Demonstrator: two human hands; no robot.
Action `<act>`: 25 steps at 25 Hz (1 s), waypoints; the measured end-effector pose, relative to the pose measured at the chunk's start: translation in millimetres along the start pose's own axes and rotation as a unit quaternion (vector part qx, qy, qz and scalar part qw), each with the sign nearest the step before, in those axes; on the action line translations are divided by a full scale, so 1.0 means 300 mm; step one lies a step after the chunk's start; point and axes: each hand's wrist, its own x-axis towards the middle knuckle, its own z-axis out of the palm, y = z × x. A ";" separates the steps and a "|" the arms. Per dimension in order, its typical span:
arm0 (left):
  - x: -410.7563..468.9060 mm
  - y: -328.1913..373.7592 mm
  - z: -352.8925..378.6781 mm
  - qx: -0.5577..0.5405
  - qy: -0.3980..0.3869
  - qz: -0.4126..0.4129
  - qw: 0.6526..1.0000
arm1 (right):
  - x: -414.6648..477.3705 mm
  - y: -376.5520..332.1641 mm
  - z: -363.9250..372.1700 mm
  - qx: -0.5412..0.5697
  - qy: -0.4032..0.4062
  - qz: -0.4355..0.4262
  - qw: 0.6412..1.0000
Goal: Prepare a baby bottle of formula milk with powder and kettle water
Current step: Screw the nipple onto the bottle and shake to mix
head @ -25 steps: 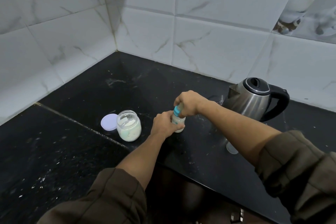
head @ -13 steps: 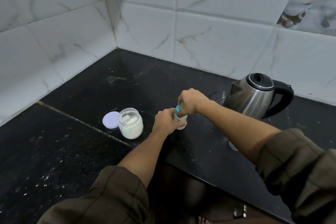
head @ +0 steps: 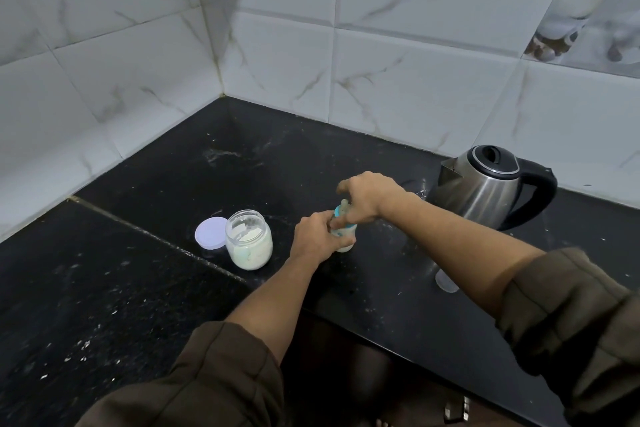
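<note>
A small baby bottle (head: 344, 239) with a blue collar and a pale teat stands upright on the black counter (head: 138, 288). My left hand (head: 317, 237) is wrapped around its body. My right hand (head: 369, 196) sits over the top, thumb and fingers on the blue collar, with the teat showing beside the fingers. An open glass jar (head: 248, 239) of white powder stands left of the bottle, its lilac lid (head: 211, 233) flat beside it. A steel kettle (head: 485, 185) with a black handle stands at the right, lid closed.
A small clear cap (head: 446, 282) lies on the counter under my right forearm. Tiled walls meet in a corner behind. The counter's front edge runs diagonally below my arms. White specks dot the left slab.
My right hand has loosened over the bottle top, so the teat now shows. The left hand keeps its hold. The bottle has stayed in place.
</note>
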 end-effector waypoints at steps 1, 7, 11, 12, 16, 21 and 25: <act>0.000 0.002 -0.002 -0.001 -0.003 -0.001 1.000 | 0.001 0.004 0.000 -0.007 -0.019 -0.025 0.999; 0.002 0.003 0.002 -0.006 0.004 -0.006 1.000 | -0.004 0.023 -0.004 0.027 0.011 -0.052 0.998; 0.002 0.001 0.005 -0.006 0.003 -0.006 1.000 | -0.006 0.036 -0.017 0.045 0.010 -0.041 0.998; 0.002 0.002 0.003 -0.005 0.002 -0.005 1.000 | -0.006 0.037 -0.011 0.037 0.005 -0.041 0.998; 0.002 0.006 0.000 -0.002 0.001 -0.006 1.000 | -0.008 0.028 0.010 0.017 0.011 -0.050 0.999; 0.000 0.001 0.002 -0.003 0.004 -0.010 1.000 | -0.001 0.013 0.021 0.012 0.026 -0.033 0.999; -0.002 0.005 0.000 0.001 0.008 -0.007 1.000 | -0.006 0.007 0.031 0.025 0.037 0.017 0.999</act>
